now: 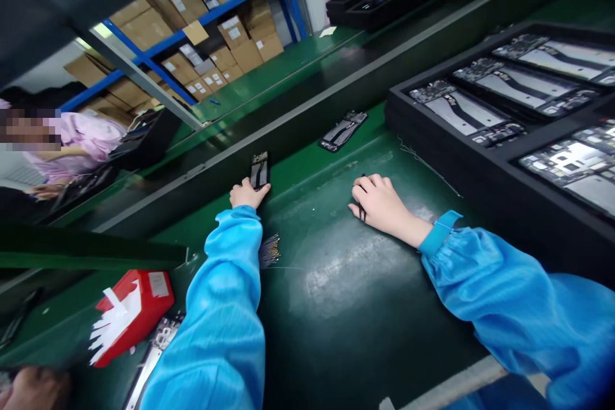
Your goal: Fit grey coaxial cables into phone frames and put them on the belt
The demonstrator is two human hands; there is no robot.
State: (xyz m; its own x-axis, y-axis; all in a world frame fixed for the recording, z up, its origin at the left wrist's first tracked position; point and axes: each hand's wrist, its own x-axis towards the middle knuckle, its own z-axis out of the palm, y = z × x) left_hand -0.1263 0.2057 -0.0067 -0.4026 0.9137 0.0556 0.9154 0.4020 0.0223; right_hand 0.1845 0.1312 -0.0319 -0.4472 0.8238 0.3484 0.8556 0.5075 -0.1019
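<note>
Stretched out across the bench, my left hand (246, 195) has its thumb and fingers around the near end of an opened phone (259, 168). The phone lies on the green belt strip, its inner parts facing up. My right hand (382, 206) is curled over the middle of the bench, closed on a thin black tool (362, 212) that looks like tweezers, mostly hidden by the fingers. Another opened phone (343, 131) rests on the strip between my hands and the black tray. Beside my left sleeve sits a bundle of thin wires (270, 251).
A black foam tray (432, 134) holding several opened phones stands at right. Left of my arm are a red box (156, 295) with white strips and a partly covered device (148, 359). Another person's hand (38, 389) is at lower left. People in pink work beyond the rail.
</note>
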